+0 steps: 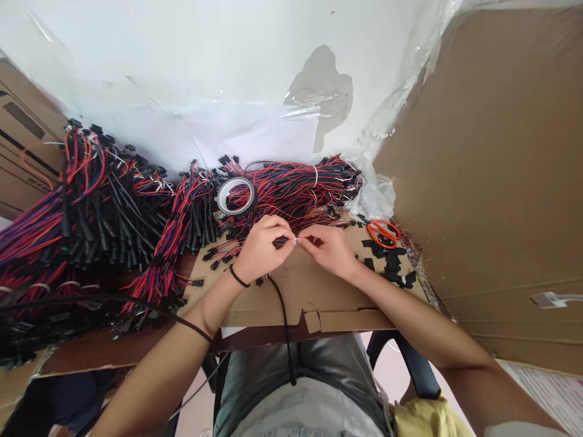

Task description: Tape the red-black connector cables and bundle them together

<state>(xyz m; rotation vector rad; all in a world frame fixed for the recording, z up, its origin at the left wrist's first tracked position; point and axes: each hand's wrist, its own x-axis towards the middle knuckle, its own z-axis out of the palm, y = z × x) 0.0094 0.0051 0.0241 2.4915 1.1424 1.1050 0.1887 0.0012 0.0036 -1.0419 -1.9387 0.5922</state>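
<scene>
My left hand (263, 247) and my right hand (331, 250) meet above the cardboard sheet, fingertips almost touching. Between their pinched thumbs and forefingers is a small white piece (296, 241), too small to name. Thin dark wires seem to run under my left fingers. A black cable (283, 315) comes from beneath my left hand and hangs over the table edge toward my lap. Just behind the hands stands a roll of black tape (248, 203) with a pale core, leaning on bundled red and black wires (291, 182).
Large bundles of wires with black sleeves (100, 212) fill the left side. Orange-handled scissors (385, 233) lie at the right beside black tape pieces (392, 262). Crumpled clear plastic (376, 197) sits behind them. A tall cardboard panel (496, 170) bounds the right side.
</scene>
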